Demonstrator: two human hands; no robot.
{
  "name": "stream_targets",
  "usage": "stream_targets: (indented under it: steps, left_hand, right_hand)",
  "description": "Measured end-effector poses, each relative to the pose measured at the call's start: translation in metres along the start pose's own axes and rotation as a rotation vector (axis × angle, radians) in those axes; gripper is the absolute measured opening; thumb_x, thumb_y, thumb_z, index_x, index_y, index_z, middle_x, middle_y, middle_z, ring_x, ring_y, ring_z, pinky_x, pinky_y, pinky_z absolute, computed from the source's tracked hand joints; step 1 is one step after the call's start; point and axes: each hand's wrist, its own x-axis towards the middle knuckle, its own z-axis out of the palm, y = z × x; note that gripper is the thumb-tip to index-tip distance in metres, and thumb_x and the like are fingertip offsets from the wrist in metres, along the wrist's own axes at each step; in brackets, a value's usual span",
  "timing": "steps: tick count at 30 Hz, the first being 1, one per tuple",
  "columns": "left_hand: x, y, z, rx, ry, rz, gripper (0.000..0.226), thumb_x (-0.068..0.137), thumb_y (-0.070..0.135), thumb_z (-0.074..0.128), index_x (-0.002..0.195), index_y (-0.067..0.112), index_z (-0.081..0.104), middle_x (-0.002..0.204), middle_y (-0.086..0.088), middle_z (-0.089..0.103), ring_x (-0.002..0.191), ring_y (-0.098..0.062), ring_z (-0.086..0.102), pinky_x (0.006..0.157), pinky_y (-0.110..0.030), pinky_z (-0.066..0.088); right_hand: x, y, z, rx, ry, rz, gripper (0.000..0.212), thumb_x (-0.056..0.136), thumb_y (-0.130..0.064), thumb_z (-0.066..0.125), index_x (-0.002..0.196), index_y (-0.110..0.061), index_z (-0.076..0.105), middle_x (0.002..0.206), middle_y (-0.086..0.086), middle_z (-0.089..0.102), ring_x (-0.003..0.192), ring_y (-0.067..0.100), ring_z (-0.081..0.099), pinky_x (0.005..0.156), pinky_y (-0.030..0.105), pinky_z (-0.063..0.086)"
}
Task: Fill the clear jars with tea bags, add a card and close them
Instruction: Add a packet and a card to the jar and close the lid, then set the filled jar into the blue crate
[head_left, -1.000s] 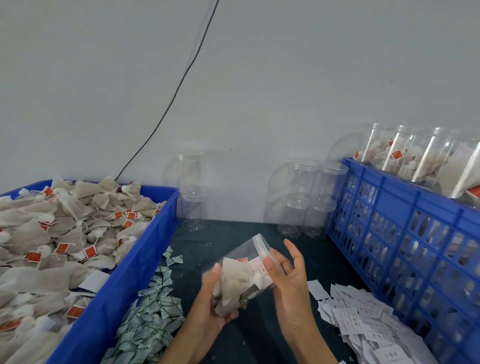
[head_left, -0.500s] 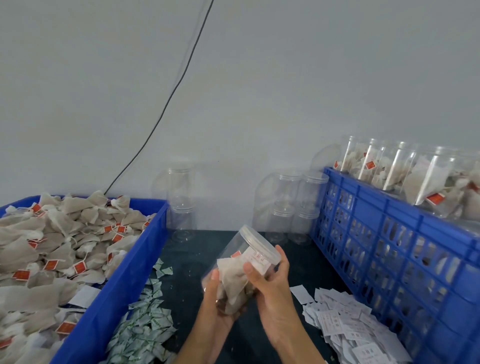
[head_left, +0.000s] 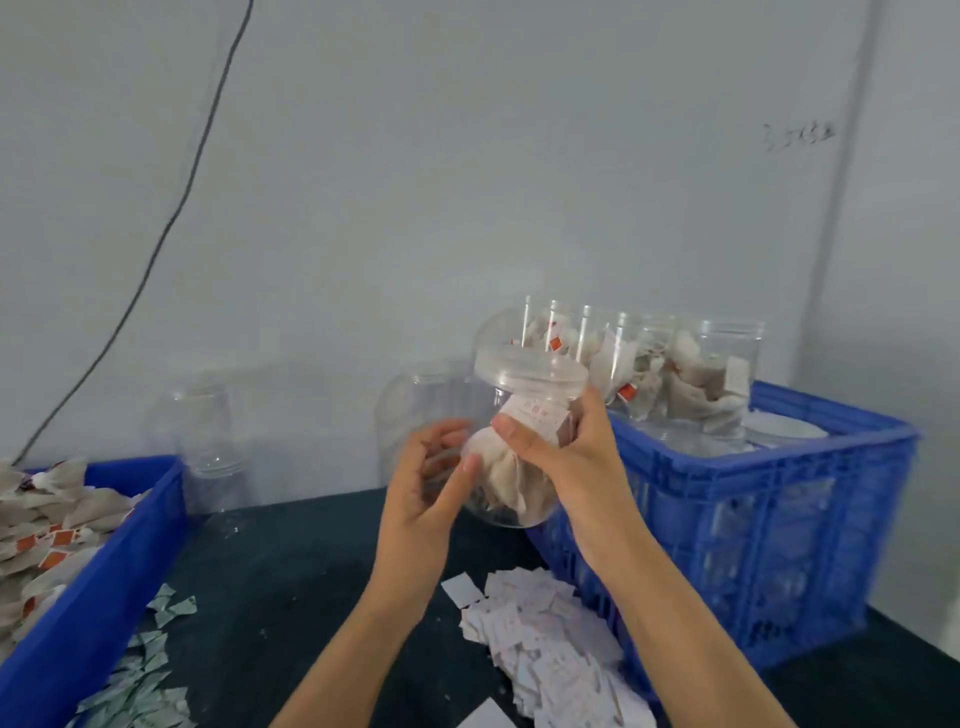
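Note:
A clear jar (head_left: 511, 488) with tea bags and a white card inside, a clear lid (head_left: 530, 371) on top, is held upright above the dark table. My right hand (head_left: 563, 452) grips it round the middle, thumb across the front. My left hand (head_left: 426, 486) is just left of the jar with relaxed fingers, its thumb tip touching the jar's side. Loose tea bags (head_left: 47, 519) with red tags fill the blue crate (head_left: 98, 587) at left. White cards (head_left: 545, 639) lie in a pile on the table below my right arm.
A blue crate (head_left: 769, 530) at right holds several filled jars (head_left: 691, 374). Empty clear jars (head_left: 210, 436) stand against the wall behind. Small green-white sachets (head_left: 140, 680) lie scattered at lower left. A black cable (head_left: 171, 223) runs down the wall.
The jar has risen and moved right toward the blue crate, turning upright. My left hand has let go of its base and now only touches its side. The view has swung right.

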Motion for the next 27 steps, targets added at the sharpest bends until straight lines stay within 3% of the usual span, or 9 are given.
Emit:
stream_targets:
  steps: [2,4,6,9,13,15,19,22,27]
  left_hand:
    - [0.014,0.011,0.03,0.008,-0.06,0.04,0.038,0.081,0.036,0.061,0.117,0.023,0.058,0.106,0.008,0.066,0.103,-0.015,0.064,0.084,-0.031,0.055]
    - [0.027,0.02,0.061,0.005,-0.103,0.071,0.036,0.083,0.033,0.06,0.117,0.023,0.058,0.105,0.011,0.065,0.103,-0.016,0.065,0.087,-0.034,0.055]
    - [0.036,0.027,0.09,-0.021,-0.128,0.096,0.038,0.083,0.033,0.06,0.119,0.021,0.057,0.102,0.015,0.065,0.1,-0.013,0.064,0.086,-0.03,0.054]
    - [0.042,0.034,0.127,-0.051,-0.179,0.115,0.037,0.083,0.036,0.062,0.118,0.025,0.059,0.099,0.019,0.064,0.095,-0.004,0.063,0.081,-0.018,0.05]
    - [0.047,0.029,0.162,-0.011,-0.255,0.06,0.031,0.092,0.021,0.063,0.122,0.026,0.061,0.11,0.006,0.065,0.1,-0.009,0.065,0.087,-0.022,0.052]
    - [0.049,0.022,0.175,0.054,-0.322,0.047,0.033,0.096,0.009,0.058,0.126,0.022,0.06,0.117,0.003,0.065,0.104,-0.012,0.063,0.092,-0.023,0.051]
    - [0.051,0.009,0.194,0.206,-0.471,0.019,0.048,0.096,-0.009,0.04,0.133,0.018,0.055,0.127,0.001,0.062,0.114,-0.013,0.058,0.1,-0.021,0.045]
    - [0.057,-0.001,0.203,0.328,-0.521,-0.017,0.05,0.096,-0.007,0.038,0.135,0.021,0.052,0.131,0.007,0.059,0.118,-0.011,0.053,0.097,-0.019,0.043]
    - [0.067,-0.008,0.223,0.654,-0.653,0.077,0.051,0.095,0.004,0.042,0.144,0.02,0.042,0.143,0.002,0.051,0.126,-0.022,0.049,0.104,-0.038,0.042]
  right_hand:
    - [0.007,-0.022,-0.026,-0.015,0.036,-0.049,0.086,0.043,-0.045,0.081,0.117,-0.013,0.05,0.098,-0.003,0.067,0.089,0.011,0.068,0.073,0.025,0.056]
    - [0.015,-0.042,-0.05,-0.048,0.074,-0.093,0.084,0.045,-0.047,0.081,0.11,-0.007,0.048,0.089,-0.002,0.065,0.082,0.014,0.068,0.07,0.028,0.056]
    - [0.023,-0.058,-0.072,-0.062,0.108,-0.131,0.085,0.046,-0.047,0.08,0.113,-0.007,0.047,0.094,0.001,0.064,0.083,0.014,0.068,0.073,0.03,0.057]
    - [0.032,-0.076,-0.103,-0.088,0.164,-0.18,0.08,0.051,-0.048,0.078,0.117,-0.011,0.049,0.097,-0.001,0.066,0.08,0.008,0.068,0.067,0.021,0.054]
    - [0.045,-0.083,-0.145,-0.127,0.229,-0.197,0.069,0.062,-0.037,0.081,0.118,-0.014,0.05,0.096,-0.003,0.067,0.077,0.004,0.069,0.061,0.014,0.051]
    - [0.051,-0.08,-0.166,-0.164,0.3,-0.206,0.072,0.063,-0.032,0.084,0.122,-0.015,0.047,0.099,-0.005,0.066,0.081,0.003,0.069,0.066,0.019,0.052]
    - [0.067,-0.067,-0.204,-0.27,0.477,-0.192,0.083,0.067,-0.029,0.087,0.133,-0.02,0.037,0.123,0.001,0.057,0.107,0.015,0.061,0.09,0.034,0.051]
    - [0.083,-0.054,-0.223,-0.323,0.579,-0.158,0.088,0.07,-0.026,0.085,0.139,-0.017,0.031,0.136,0.005,0.049,0.119,0.023,0.054,0.102,0.043,0.046]
    - [0.105,-0.03,-0.233,-0.383,0.56,-0.071,0.083,0.076,-0.03,0.081,0.141,-0.013,0.031,0.135,0.008,0.05,0.121,0.026,0.053,0.104,0.047,0.044]
